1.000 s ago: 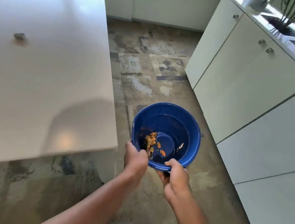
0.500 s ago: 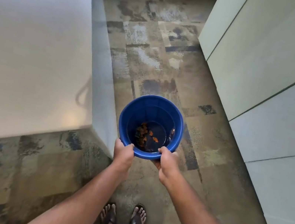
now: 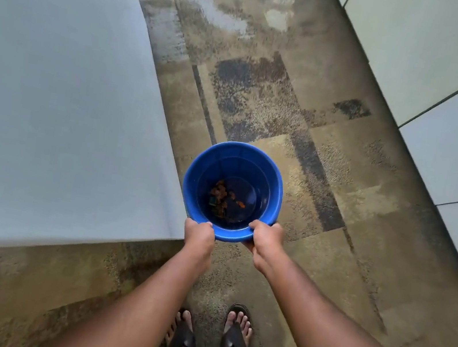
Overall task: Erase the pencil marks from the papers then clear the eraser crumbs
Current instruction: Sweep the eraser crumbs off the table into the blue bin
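A round blue bucket (image 3: 273, 180) hangs low over the floor beside the table's corner. Orange and dark scraps (image 3: 222, 198) lie on its bottom. My left hand (image 3: 198, 236) grips the near rim on the left. My right hand (image 3: 265, 238) grips the near rim on the right, thumb over the edge. No papers or eraser appear in this view.
A white table (image 3: 52, 98) fills the left, its corner just left of the bucket. White cabinet fronts (image 3: 448, 88) line the right. Patterned carpet floor (image 3: 266, 88) runs between them. My sandalled feet (image 3: 209, 336) stand below the bucket.
The bucket has come down lower beside the table corner, and my view has tilted further downward. Both hands keep their grip on the rim.
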### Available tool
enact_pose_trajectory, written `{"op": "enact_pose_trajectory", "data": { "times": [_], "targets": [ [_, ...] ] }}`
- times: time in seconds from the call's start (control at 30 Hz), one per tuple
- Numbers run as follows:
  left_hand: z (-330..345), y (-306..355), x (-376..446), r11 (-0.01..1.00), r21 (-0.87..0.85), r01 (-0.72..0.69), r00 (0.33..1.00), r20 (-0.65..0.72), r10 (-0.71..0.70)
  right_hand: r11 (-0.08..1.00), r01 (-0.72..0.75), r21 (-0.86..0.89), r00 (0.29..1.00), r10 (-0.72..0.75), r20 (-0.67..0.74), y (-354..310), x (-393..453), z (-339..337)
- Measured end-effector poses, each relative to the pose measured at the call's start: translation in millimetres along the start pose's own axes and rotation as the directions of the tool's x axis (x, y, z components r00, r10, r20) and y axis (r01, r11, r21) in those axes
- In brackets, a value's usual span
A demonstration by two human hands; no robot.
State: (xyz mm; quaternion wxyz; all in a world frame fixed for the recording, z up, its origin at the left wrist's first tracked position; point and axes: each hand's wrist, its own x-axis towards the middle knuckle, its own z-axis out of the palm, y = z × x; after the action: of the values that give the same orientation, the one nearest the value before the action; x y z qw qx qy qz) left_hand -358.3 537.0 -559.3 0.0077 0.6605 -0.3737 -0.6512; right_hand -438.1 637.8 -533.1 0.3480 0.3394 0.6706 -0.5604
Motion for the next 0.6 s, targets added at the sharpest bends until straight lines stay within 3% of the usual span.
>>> {"op": "enact_pose_trajectory", "data": {
  "times": [0.37,0.6],
  "targets": [
    [31.3,-109.4,209.4,1.000,0.001,0.022,0.999,-0.032,-0.022,0.998,-0.001,-0.055,1.000,0.001,-0.016,118.4,205.3,48.8],
    [40.1,-136.0,256.8,0.996,0.092,0.002,1.000,-0.015,-0.001,0.998,0.010,-0.059,1.000,-0.011,-0.012,146.5,257.4,55.5]
  ]
}}
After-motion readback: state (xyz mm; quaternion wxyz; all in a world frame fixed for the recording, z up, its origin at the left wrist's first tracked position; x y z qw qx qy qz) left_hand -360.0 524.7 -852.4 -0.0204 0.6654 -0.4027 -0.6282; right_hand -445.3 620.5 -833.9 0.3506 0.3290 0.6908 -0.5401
